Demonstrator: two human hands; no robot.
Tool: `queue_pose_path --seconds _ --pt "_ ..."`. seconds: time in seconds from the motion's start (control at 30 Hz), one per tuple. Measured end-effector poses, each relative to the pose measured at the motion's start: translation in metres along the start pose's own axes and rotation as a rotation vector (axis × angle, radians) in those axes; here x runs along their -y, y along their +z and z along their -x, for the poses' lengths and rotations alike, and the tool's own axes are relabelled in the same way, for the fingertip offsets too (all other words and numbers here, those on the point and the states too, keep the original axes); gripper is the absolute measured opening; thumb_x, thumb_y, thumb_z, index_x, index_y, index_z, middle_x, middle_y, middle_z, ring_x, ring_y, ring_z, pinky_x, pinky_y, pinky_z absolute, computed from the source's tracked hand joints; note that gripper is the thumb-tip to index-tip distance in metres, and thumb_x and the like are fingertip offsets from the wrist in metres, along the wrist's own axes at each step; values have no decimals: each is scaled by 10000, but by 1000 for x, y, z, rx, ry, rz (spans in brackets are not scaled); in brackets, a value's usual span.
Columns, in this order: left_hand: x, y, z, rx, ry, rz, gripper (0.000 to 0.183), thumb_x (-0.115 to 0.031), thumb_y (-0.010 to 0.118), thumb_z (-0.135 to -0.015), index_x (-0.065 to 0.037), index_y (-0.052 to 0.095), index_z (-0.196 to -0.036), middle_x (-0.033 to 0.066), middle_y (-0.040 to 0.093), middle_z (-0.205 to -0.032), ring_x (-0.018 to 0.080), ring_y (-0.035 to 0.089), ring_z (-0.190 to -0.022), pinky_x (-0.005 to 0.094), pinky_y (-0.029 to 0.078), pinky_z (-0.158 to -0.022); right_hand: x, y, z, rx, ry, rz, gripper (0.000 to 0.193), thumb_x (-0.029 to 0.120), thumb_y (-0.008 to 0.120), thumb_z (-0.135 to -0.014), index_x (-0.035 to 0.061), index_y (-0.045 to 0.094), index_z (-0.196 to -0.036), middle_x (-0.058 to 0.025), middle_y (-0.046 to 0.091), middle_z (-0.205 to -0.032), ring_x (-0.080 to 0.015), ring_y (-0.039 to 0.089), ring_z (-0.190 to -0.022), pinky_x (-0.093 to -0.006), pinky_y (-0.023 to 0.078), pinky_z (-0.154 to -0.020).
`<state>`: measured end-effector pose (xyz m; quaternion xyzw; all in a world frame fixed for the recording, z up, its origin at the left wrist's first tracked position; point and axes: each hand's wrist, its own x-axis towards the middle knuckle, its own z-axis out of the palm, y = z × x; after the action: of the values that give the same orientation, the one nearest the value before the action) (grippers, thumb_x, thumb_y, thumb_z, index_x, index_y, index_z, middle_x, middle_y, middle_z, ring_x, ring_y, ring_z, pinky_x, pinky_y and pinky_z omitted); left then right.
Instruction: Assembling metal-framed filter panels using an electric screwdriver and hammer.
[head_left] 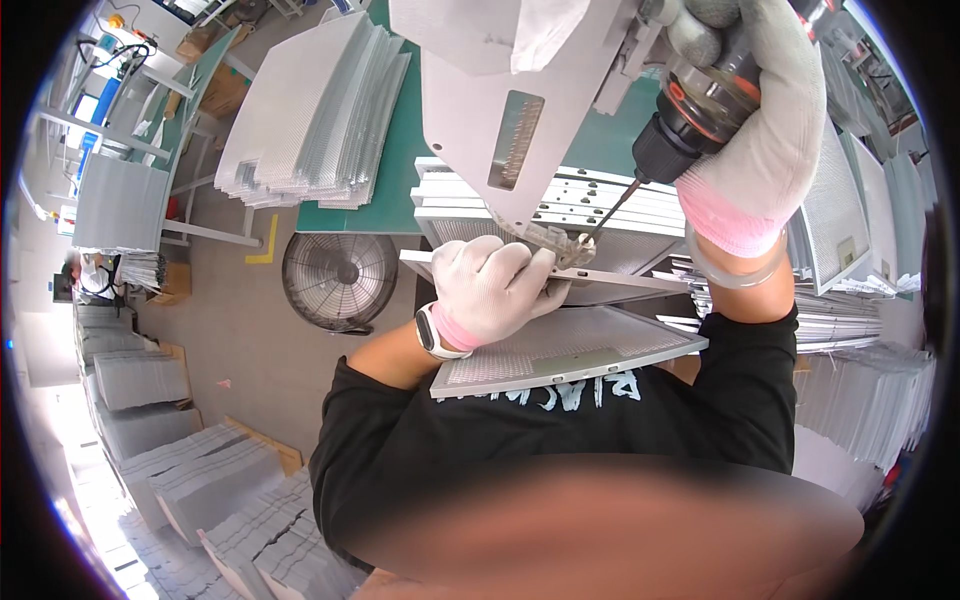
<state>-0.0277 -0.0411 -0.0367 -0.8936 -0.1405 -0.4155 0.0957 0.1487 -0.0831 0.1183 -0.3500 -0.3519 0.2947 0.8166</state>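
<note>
My right hand (770,140), in a white knit glove with a pink cuff, grips a black and orange power drill (680,130). The drill's thin bit (612,208) points down and left to a small metal fitting (575,245). Beside that fitting my left hand (490,290), gloved the same way, is closed around a pale metal strip (630,281); its fingertips are partly hidden. A perforated metal panel (530,350) lies tilted between my left wrist and my chest. Above the fitting stands a grey metal machine arm (470,130) with a slot showing a spring.
A stack of perforated panels (300,110) lies on the green table (400,190) at the left. Below it a round floor fan (340,280) stands. White framed panels (600,195) are stacked just beyond my hands. More panel stacks (220,480) fill the lower left and the right (850,400).
</note>
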Motion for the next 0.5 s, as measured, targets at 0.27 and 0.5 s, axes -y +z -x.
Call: queue_pose_path --seconds 0.27,0.5 --pt "3 4 1 80 -11 44 282 -338 824 -616 -184 607 -709 -52 487 -687 146 532 -641 341 377 -505 -8 10 -3 -96 -156 32 462 176 599 -937 34 437 -1346 -56 552 -804 -117 532 -604 -228 414 -514" --pt "-3 1 1 298 -78 84 282 -407 768 -724 -221 722 -931 -44 582 -761 144 622 -736 377 460 -554 -28 -17 20 271 -54 138 165 45 448 -837 7 574 -936 -56 584 -733 -87 462 -500 -219 349 -431"
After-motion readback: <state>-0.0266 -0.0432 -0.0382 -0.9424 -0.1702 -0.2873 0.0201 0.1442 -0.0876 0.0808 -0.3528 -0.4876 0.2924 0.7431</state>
